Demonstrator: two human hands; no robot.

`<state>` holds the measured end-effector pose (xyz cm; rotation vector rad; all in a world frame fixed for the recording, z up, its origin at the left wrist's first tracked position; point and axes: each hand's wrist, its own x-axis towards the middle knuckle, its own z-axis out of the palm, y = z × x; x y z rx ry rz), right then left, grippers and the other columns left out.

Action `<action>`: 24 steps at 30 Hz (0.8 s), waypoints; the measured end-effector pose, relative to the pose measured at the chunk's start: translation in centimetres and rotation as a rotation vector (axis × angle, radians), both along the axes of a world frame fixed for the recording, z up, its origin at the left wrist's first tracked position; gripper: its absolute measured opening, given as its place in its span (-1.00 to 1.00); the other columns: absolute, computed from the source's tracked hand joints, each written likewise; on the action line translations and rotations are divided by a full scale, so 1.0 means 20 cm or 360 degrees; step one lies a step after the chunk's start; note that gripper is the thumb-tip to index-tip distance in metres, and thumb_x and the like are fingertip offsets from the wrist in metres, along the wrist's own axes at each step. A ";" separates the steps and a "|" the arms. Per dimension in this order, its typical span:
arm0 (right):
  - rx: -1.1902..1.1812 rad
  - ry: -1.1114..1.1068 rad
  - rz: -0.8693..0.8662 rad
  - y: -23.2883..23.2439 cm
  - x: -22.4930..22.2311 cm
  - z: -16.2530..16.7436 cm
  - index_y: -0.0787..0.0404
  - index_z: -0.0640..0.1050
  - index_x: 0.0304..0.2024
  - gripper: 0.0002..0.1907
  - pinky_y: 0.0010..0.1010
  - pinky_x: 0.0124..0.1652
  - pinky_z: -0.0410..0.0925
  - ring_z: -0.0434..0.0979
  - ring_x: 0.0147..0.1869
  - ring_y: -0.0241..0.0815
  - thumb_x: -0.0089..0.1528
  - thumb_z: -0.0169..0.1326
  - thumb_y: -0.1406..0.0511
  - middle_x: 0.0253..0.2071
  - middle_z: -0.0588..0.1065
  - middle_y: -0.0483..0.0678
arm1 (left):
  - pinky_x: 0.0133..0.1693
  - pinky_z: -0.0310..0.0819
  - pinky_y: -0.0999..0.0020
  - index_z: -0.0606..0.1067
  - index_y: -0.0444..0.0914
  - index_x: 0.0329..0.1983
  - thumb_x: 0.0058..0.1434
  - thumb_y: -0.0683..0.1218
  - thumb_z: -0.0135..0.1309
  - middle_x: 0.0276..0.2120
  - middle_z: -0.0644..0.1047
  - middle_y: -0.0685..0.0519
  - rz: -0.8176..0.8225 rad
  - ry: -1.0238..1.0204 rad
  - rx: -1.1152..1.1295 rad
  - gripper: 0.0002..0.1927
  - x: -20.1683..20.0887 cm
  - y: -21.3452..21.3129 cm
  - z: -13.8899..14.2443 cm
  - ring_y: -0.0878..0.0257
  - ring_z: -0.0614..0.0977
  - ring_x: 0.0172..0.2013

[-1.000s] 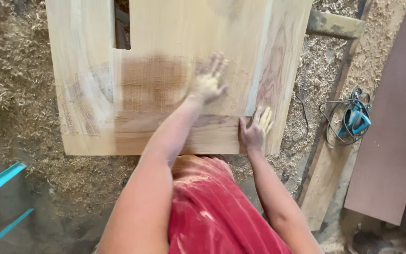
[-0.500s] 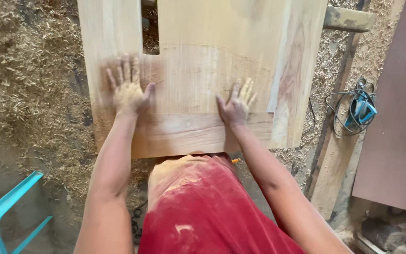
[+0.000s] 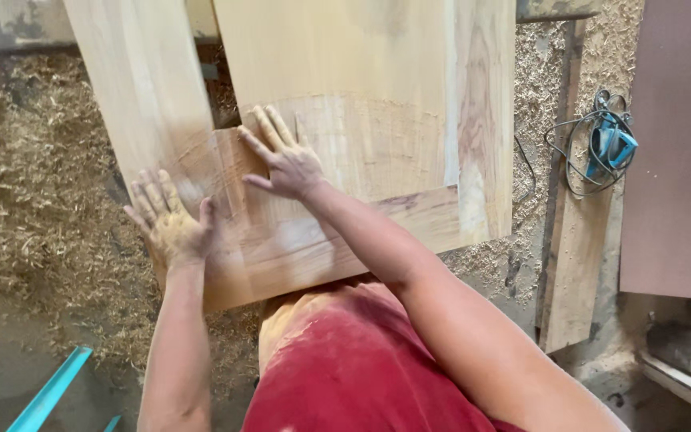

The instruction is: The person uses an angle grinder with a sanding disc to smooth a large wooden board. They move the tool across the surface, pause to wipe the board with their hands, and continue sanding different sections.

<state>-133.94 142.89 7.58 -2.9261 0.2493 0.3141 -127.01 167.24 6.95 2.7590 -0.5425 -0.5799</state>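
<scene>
Wooden panel (image 3: 377, 144) flat beneath both open hands (image 3: 173, 228).

- I am in a woodworking shop: pale wood shavings (image 3: 33, 184) blanket the floor.
- My broad, light timber panel (image 3: 361, 96) lies beside a blue corded power tool (image 3: 611, 146) and rough planks (image 3: 573, 264).

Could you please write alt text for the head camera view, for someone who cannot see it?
Seen from above, a person's left hand and right hand lie flat, fingers spread, on a pale wooden panel. Sawdust covers the floor; a blue power tool lies to the right.
</scene>
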 end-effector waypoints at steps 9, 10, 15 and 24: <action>-0.0056 0.0066 -0.0887 -0.88 -0.17 -0.04 -0.07 -0.04 0.60 0.01 0.27 0.48 -0.41 -0.39 0.69 0.06 0.28 -0.57 -0.43 0.63 -0.25 0.04 | 0.44 -0.66 -0.08 -0.09 -0.31 0.61 0.23 0.58 -0.49 0.59 -0.16 -0.12 0.0014 -0.0048 0.0096 0.14 -0.02 -0.04 0.02 -0.01 -0.27 0.56; -0.0133 0.0080 -0.0960 -0.97 -0.22 -0.05 -0.07 -0.04 0.61 0.01 0.27 0.48 -0.40 -0.40 0.68 0.06 0.28 -0.55 -0.42 0.63 -0.26 0.06 | 0.44 -0.66 -0.08 -0.09 -0.31 0.61 0.23 0.59 -0.50 0.59 -0.17 -0.12 0.0012 -0.0052 0.0088 0.14 -0.02 -0.05 0.01 -0.01 -0.28 0.56; -0.0217 0.0009 -0.1352 -1.21 -0.56 -0.07 -0.02 0.03 0.63 0.01 0.24 0.54 -0.39 -0.38 0.71 0.06 0.31 -0.46 -0.39 0.64 -0.23 0.08 | 0.45 -0.63 -0.05 -0.13 -0.27 0.61 0.22 0.64 -0.63 0.61 -0.19 -0.05 -0.0024 -0.0092 0.0218 0.16 -0.02 -0.04 -0.02 0.05 -0.29 0.56; -0.0322 -0.0203 -0.1583 -0.79 -0.63 -0.11 0.29 0.02 0.58 0.04 0.20 0.50 -0.37 -0.29 0.68 0.20 0.38 -0.35 -0.34 0.62 -0.18 0.28 | 0.44 -0.65 -0.11 -0.15 -0.23 0.62 0.23 0.61 -0.67 0.60 -0.21 -0.07 -0.0039 -0.0173 0.0083 0.12 -0.02 0.01 -0.05 0.03 -0.28 0.56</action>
